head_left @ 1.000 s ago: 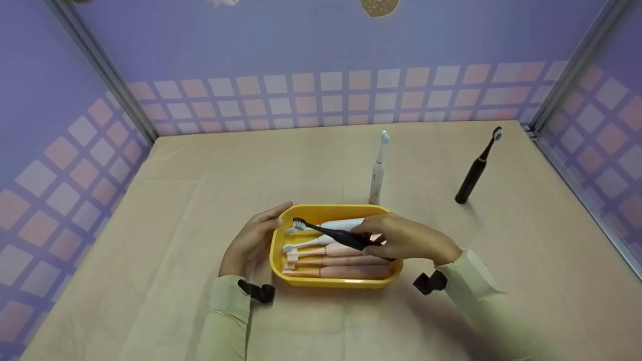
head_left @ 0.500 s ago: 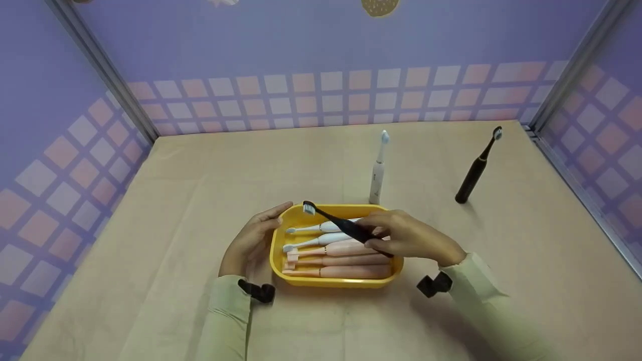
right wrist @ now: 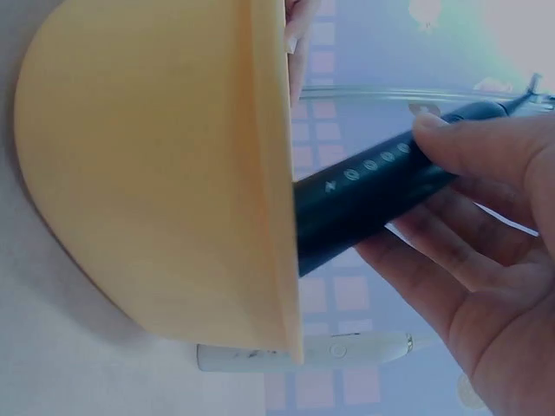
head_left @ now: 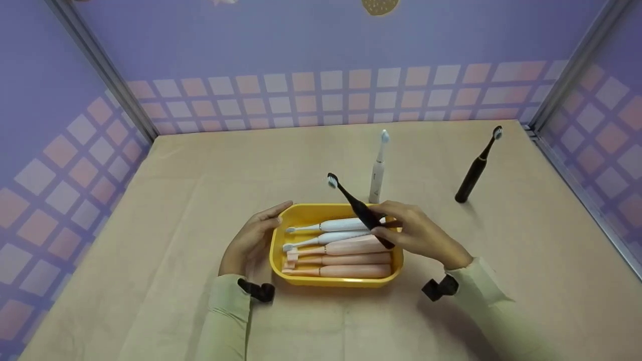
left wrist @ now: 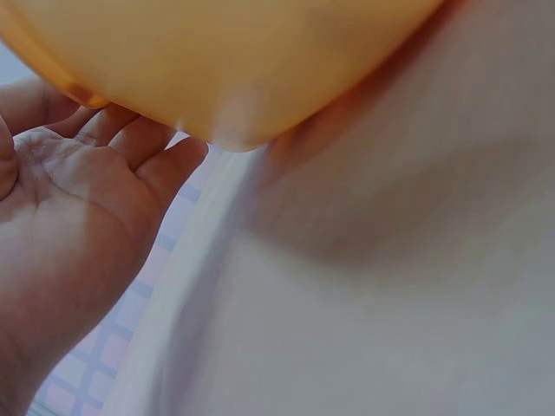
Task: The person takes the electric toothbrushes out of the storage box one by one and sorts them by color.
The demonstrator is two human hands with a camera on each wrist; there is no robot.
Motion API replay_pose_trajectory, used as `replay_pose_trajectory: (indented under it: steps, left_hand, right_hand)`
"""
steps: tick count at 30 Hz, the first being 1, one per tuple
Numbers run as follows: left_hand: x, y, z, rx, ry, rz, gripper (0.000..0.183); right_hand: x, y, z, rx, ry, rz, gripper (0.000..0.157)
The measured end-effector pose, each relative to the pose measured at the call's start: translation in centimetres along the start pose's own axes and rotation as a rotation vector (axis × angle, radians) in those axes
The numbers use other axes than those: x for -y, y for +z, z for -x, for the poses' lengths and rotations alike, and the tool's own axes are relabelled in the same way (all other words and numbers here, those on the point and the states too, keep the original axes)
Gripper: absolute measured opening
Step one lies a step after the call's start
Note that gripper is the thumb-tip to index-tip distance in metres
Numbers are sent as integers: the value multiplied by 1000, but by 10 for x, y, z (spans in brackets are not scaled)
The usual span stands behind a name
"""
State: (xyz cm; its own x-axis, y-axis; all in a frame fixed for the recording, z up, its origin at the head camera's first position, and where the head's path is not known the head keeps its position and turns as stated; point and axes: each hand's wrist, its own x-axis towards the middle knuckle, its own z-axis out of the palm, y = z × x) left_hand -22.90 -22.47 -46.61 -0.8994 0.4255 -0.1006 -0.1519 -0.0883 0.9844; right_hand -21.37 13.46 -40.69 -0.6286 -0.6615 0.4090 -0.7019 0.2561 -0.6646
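Observation:
My right hand pinches a black electric toothbrush by its handle, tilted, brush head up and to the left. In the right wrist view its base is partly hidden behind the rim of the yellow plastic basin. My left hand rests against the basin's left end, fingers fairly straight along the outside and thumb at the rim. Two white electric toothbrushes and three pink ones lie side by side in the basin, heads to the left.
A white electric toothbrush stands upright just behind the basin. Farther right, another black electric toothbrush stands on the cloth-covered table. Purple walls with printed squares enclose the table at the back and sides.
My right hand has lifted and turned the black toothbrush, its head rising up and to the right from over the basin. The left hand and basin stay put.

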Motion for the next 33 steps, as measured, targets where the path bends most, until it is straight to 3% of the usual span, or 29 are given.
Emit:
replay_pose_trajectory:
  steps: [4,17,23,33]
  left_hand:
    - [0,-1,0,22,2,5,53]
    - [0,-1,0,6,11,-4,53]
    - [1,0,0,-10,10,17,54]
    - [0,2,1,-26,-11,43,51]
  right_hand:
    - [-2,0,2,-73,11,-25,43]
    - [-4,-4,7,-269,62,-46,39]
    - [-7,-8,11,-363,49,2,39]
    - [-13,-16,19,-515,43,-61,39]
